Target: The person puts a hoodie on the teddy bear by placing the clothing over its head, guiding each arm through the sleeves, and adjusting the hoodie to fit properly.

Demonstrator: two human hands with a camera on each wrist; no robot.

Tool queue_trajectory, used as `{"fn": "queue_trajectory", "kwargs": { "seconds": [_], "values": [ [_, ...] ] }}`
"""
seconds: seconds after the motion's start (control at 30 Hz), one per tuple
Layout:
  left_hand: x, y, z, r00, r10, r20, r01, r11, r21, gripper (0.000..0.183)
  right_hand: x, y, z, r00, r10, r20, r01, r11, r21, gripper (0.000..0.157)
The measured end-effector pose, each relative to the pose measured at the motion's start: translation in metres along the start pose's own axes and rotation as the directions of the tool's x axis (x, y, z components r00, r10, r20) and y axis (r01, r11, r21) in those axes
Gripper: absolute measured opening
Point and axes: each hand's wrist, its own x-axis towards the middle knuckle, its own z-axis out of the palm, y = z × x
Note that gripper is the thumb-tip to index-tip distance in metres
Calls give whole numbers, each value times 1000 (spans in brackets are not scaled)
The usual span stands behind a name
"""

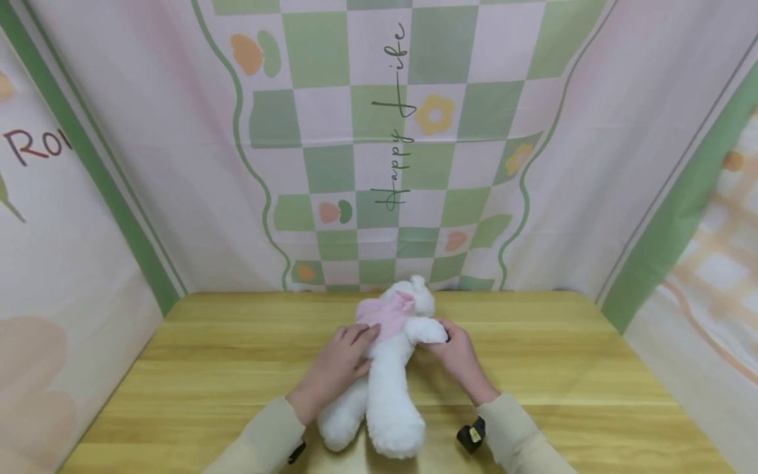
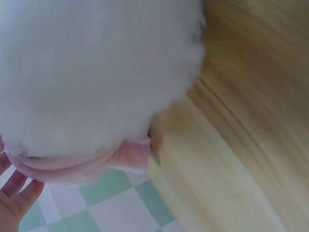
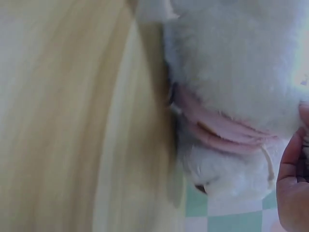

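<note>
A white plush toy (image 1: 393, 395) with a pink scarf (image 1: 385, 315) leans on its side at the middle of the table, its legs toward me and its head at the back edge. On its left flank, my left hand (image 1: 336, 363) grips the body, fingertips over the scarf and thumb lower down. My right hand (image 1: 460, 361) pinches the end of the toy's short arm (image 1: 428, 330). Up close in the left wrist view, fingers (image 2: 26, 195) touch the scarf's edge. The right wrist view shows the folded scarf (image 3: 217, 130) round the neck; the toy's face is mostly hidden.
The wooden table (image 1: 237, 349) ends against a hanging cloth (image 1: 322, 168) with green checks and lettering. Cloth panels also hang at left and right. A small black device (image 1: 472, 434) sits by my right cuff.
</note>
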Motion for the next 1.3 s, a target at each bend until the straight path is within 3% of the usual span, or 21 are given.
{"fn": "queue_trajectory", "kwargs": {
  "seconds": [0.17,0.37,0.47,0.63,0.73,0.9,1.03,1.3],
  "values": [
    [-2,-1,-3,993,-84,82,93,989,-113,60,3,-9,1,1000,9,-7,-8,997,76,36],
    [-4,-3,-2,986,-110,122,134,969,-208,67,4,-25,0,999,-7,45,-1,986,167,38],
    [-5,-3,0,979,-130,159,172,941,-293,67,5,-34,0,997,-15,71,2,982,188,37],
    [-9,-3,3,953,-182,243,274,862,-427,62,6,-41,1,995,-29,100,11,985,173,33],
    [-12,-3,5,947,-178,267,288,840,-460,57,5,-41,3,991,-46,126,26,988,153,31],
    [-17,-6,7,945,-142,295,275,834,-479,54,6,-36,9,986,-59,159,38,991,128,33],
    [-19,-12,4,921,-144,361,321,807,-496,54,6,-35,12,983,-67,170,42,988,151,35],
    [-15,-21,1,874,-211,438,461,646,-608,46,7,-31,14,982,-65,179,38,988,148,37]
  ]
}}
